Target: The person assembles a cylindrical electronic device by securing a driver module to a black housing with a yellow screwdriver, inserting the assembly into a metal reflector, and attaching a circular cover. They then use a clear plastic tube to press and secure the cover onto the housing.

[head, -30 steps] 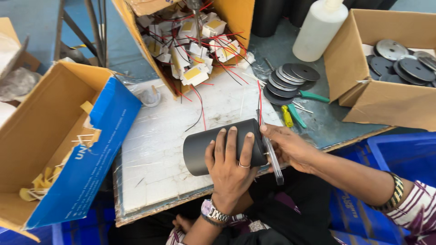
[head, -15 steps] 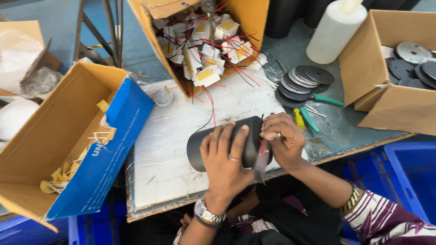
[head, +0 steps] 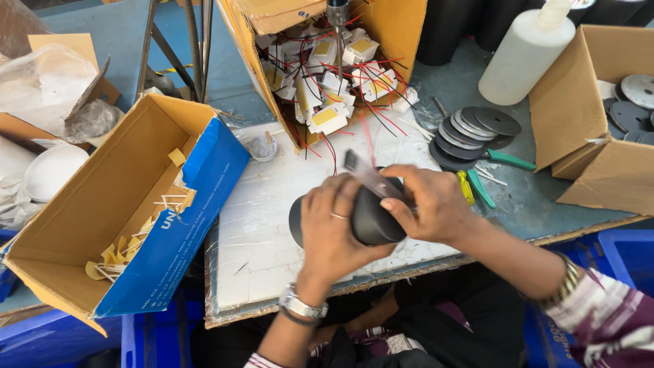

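Observation:
A dark cylindrical tube [head: 371,221] lies on its side on a white board [head: 272,225]. My left hand [head: 334,235] is laid over the tube and grips it. My right hand [head: 429,204] wraps around the tube's right end and pinches a thin grey strip-like tool [head: 371,178] that slants up to the left above the tube. A ring is on my left hand and a watch on its wrist.
An open box of small white parts with red and black wires [head: 327,75] stands behind the board. A stack of dark discs [head: 470,133], green and yellow hand tools [head: 480,180], a white bottle [head: 524,51], a box of discs [head: 599,116] and a blue-sided box [head: 129,218] surround it.
The grey strip tool swung from the tube's right end up to above the tube. The tube turned under both hands, and the camera moved closer.

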